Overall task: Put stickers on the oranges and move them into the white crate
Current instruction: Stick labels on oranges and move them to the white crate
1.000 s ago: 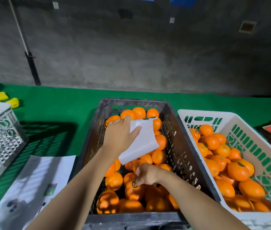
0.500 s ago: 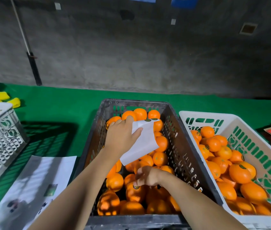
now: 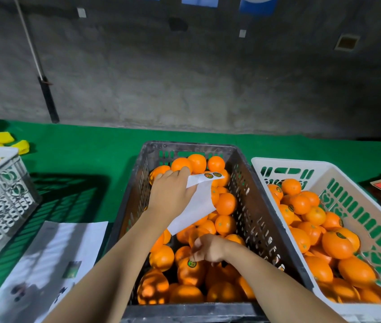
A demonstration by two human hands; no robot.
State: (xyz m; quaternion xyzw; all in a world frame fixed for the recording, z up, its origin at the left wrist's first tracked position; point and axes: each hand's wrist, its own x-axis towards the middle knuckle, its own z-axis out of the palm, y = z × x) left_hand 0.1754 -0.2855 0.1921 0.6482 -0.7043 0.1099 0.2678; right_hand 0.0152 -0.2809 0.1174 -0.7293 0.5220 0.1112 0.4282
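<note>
At frame centre the left hand [image 3: 173, 194] grips the sheet [image 3: 196, 206], its 2 stickers [image 3: 212, 175] exposed for peeling, while the right hand [image 3: 208, 249], fingers curled, touches a stickered orange [image 3: 190, 271] in the dark crate [image 3: 266, 224], seemingly to grasp it for the white crate [image 3: 348, 183] at right.

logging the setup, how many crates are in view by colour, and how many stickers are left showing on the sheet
Dark grey crate: 1
White crate holding oranges: 1
White crate at left: 1
Stickers showing on the sheet: 2
Total: 3 crates, 2 stickers
</note>
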